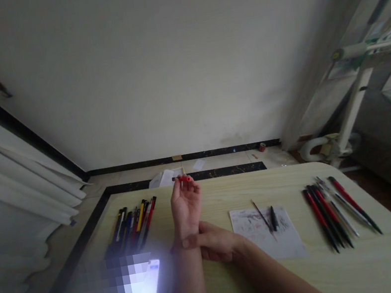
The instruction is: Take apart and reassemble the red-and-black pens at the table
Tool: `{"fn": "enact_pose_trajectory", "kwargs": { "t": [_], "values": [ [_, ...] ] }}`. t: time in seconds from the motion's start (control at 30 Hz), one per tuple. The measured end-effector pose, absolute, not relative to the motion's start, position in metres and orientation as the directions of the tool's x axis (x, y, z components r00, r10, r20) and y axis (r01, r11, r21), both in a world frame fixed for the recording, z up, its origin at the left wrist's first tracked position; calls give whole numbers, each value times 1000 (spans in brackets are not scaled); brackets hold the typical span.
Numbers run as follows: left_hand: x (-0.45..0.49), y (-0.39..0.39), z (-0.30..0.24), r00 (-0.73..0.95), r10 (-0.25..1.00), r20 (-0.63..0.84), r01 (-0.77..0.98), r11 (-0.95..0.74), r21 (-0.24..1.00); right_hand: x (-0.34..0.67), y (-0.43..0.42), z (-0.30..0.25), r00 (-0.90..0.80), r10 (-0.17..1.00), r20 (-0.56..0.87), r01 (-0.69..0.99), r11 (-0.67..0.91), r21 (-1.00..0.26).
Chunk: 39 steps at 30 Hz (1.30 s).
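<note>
My left hand [186, 203] is raised over the pale wooden table [371, 267], palm toward me. Its fingertips are pinched on a small red pen part [184, 179]. My right hand [214, 244] lies just behind it, with fingers and thumb wrapped around my left wrist. To the right of both hands is a scribbled sheet of paper [288, 243]. A thin pen refill [262, 215] and a short black pen piece [273, 217] lie on it.
Several pens [135, 222] lie in a row at the table's left, and another row of red and black pens [339, 209] lies at the right. A lit phone screen [148, 286] glows at the near left. Curtains hang left; a white frame stands right.
</note>
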<state>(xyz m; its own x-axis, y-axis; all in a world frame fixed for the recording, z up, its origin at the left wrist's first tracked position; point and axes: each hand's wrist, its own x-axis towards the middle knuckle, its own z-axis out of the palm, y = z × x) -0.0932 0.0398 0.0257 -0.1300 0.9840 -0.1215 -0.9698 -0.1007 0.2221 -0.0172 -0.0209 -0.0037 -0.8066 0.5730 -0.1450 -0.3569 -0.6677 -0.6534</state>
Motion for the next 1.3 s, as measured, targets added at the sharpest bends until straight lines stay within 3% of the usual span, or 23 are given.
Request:
{"fn": "enact_pose_trajectory", "kwargs": {
  "t": [0.23,0.43,0.57,0.7,1.07,1.2,1.3],
  "values": [
    [-88,40,27,-83,986,-147,-951,-34,307,-22,-22,-2,-775,628,-76,-470,-651,-596],
    [-93,40,23,-98,981,-168,-941,-36,338,-20,-21,5,-794,592,-140,-405,-687,-603],
    [-97,41,17,-24,981,-191,-955,34,294,-18,-18,3,-813,562,-154,-362,-695,-622],
    [-99,40,16,30,983,-179,-955,81,285,-16,-16,-3,-842,527,-110,-344,-683,-644],
    [-88,39,25,-62,991,-117,-812,18,583,-16,-16,-5,-854,508,-115,-341,-711,-615],
    [-91,39,28,-73,990,-123,-845,4,534,-17,-16,-4,-843,518,-147,-298,-676,-674],
    [-97,38,31,-100,989,-108,-880,-37,474,-15,-13,-3,-863,500,-68,-293,-606,-739]
  ]
}}
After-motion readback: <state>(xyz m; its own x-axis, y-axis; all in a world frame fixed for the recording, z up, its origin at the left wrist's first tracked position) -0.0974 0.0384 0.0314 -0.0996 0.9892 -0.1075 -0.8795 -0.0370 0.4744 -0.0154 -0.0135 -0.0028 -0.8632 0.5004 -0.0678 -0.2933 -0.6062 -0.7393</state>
